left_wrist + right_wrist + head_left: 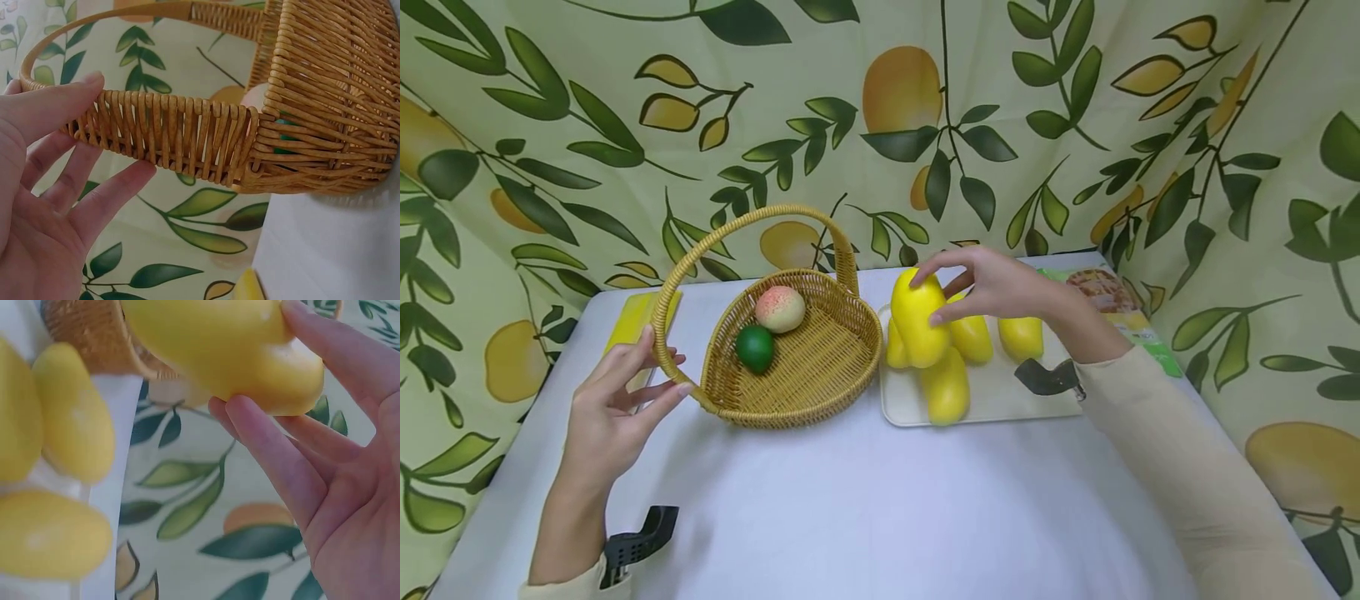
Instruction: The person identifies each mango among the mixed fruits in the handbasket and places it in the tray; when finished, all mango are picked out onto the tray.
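My left hand [610,408] pinches the handle [169,128] of a wicker basket [823,358] between thumb and fingers. Inside the basket lie a peach [780,308] and a round dark green fruit [755,348], side by side toward the back left. With thumb and fingertips my right hand [1000,287] grips a yellow mango [917,325], raised above the left end of a white tray [1000,404]. Several more mangoes [946,396] lie on that tray, one partly hidden behind the held one. In the right wrist view the held mango [250,356] fills the top.
A yellow flat item [632,321] lies left of the basket, partly behind my left hand. At the back right, a colourful printed packet [1108,300] sits beyond the tray. A white cloth [850,500] covers the table, and a fruit-patterned curtain [820,50] hangs behind it.
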`<state>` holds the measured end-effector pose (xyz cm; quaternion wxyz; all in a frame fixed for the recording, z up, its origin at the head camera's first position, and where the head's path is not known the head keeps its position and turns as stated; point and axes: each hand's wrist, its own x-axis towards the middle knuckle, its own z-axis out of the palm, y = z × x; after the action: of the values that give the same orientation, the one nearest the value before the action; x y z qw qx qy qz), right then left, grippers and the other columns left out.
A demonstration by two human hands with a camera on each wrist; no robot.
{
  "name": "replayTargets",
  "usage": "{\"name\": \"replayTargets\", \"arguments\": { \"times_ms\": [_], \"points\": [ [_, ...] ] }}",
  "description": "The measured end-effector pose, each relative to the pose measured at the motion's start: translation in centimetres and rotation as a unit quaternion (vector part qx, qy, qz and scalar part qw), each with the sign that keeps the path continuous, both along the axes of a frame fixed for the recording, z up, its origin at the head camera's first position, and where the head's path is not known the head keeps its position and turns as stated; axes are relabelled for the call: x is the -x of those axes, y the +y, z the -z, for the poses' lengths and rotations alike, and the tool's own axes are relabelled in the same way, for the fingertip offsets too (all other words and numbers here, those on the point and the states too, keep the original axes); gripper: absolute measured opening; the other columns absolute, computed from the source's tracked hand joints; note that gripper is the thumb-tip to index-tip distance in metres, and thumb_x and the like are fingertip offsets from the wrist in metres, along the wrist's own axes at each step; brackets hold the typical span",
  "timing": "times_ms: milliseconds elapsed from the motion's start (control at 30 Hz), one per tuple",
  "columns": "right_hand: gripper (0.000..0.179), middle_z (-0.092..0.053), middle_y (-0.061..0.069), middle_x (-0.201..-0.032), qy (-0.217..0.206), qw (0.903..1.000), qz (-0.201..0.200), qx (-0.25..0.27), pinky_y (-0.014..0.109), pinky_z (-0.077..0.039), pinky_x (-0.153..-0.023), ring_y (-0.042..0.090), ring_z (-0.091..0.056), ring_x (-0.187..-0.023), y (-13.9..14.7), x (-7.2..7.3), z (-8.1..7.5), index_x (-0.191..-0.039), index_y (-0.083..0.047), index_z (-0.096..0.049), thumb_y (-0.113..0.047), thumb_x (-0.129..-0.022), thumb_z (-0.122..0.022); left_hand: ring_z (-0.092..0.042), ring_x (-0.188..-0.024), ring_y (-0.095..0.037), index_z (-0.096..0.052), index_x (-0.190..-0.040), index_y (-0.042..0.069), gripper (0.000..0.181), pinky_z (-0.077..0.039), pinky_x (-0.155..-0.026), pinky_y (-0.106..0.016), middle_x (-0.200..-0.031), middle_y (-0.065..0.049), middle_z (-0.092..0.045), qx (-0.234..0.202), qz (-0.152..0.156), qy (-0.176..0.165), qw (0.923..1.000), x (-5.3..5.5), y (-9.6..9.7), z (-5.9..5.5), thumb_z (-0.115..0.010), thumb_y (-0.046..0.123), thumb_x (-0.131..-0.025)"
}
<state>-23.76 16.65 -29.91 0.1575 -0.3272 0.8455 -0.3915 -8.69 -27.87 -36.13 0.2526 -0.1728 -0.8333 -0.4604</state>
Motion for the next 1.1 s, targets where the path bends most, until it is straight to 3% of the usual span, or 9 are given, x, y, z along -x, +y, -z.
{"name": "replayTargets", "arguments": {
  "times_ms": [200,367,600,833,1100],
  "points": [
    [0.045,-0.057,0.006,-0.148,-0.003,0.9979,0.055,-0.034,0.036,-0.066,-0.086,0.033,-0.073,-0.112,3.1,-0.5,-0.1,-0.121,-0.019,-0.070,-0.019,-0.080,-0.088,-0.066,-0.110,0.001,-0.045,-0.150,0.002,0.089,-0.058,-0.080,-0.008,-0.116,0.016,-0.061,0.003,0.001,0.000,1.0000,0.0,0.1,0.0,-0.075,-0.026,-0.072],
    [0.046,-0.056,0.008,-0.149,-0.008,0.9947,0.086,-0.056,0.043,-0.064,-0.093,0.034,-0.072,-0.114,5.7,-1.7,0.3,-0.123,-0.019,-0.070,-0.022,-0.081,-0.088,-0.065,-0.109,0.002,-0.045,-0.150,0.002,0.092,-0.058,-0.080,-0.009,-0.116,0.018,-0.060,0.005,0.001,-0.014,0.9999,0.1,0.2,-0.2,-0.074,-0.030,-0.069],
    [0.044,-0.056,0.014,-0.149,0.000,0.9955,0.077,-0.055,0.041,-0.064,-0.093,0.034,-0.072,-0.113,8.2,-2.9,2.1,-0.123,-0.016,-0.070,-0.024,-0.083,-0.087,-0.065,-0.108,0.002,-0.045,-0.150,0.002,0.094,-0.058,-0.081,-0.009,-0.116,0.020,-0.060,0.003,0.003,-0.020,0.9998,0.0,0.2,-0.1,-0.074,-0.031,-0.068],
    [0.044,-0.053,0.015,-0.152,-0.048,0.9925,0.091,-0.065,0.041,-0.066,-0.086,0.034,-0.072,-0.111,9.6,-4.0,4.4,-0.124,-0.020,-0.068,-0.029,-0.084,-0.085,-0.065,-0.111,0.002,-0.044,-0.151,0.003,0.090,-0.057,-0.081,-0.007,-0.118,0.015,-0.061,0.005,-0.002,-0.002,1.0000,-0.3,-0.1,0.2,-0.076,-0.026,-0.071],
    [0.049,-0.056,0.015,-0.149,-0.076,0.9840,0.125,-0.101,0.050,-0.063,-0.091,0.037,-0.072,-0.112,10.7,-4.6,6.5,-0.127,-0.021,-0.068,-0.036,-0.083,-0.085,-0.066,-0.111,0.002,-0.045,-0.150,0.002,0.089,-0.057,-0.081,-0.008,-0.117,0.017,-0.061,0.003,-0.002,0.001,1.0000,-0.1,-0.1,0.1,-0.076,-0.026,-0.072]
  ]
}}
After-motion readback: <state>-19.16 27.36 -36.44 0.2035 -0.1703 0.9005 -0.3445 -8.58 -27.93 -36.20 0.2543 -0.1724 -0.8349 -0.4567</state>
